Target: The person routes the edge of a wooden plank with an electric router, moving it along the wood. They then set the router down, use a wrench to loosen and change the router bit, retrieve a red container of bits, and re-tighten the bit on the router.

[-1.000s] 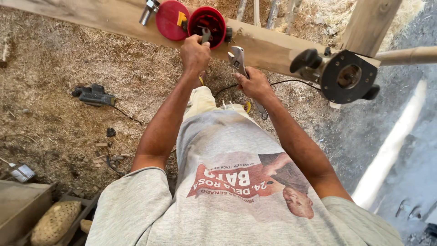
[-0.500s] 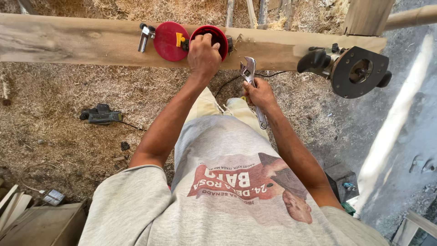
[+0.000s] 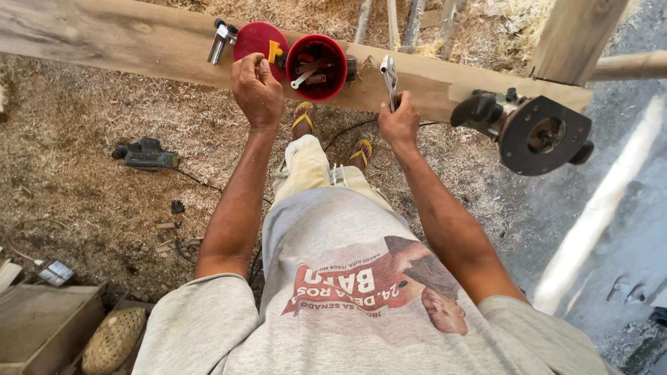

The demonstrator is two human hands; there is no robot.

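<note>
Hands at plank edge.
Our right hand clenches the wrench; left hand, released, rests beside the red tub, which may tip off.

Red round open container on the plank at upper centre, its red round lid lying just left, small white-and-blue packet on the ground at lower left

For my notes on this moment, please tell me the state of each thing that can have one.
Red tub: open, small tools inside.
Red lid: off, lying on the plank.
Wrench: held upright in right hand.
Left hand: touching the lid, holding nothing.
Router: lying on its side.
</note>
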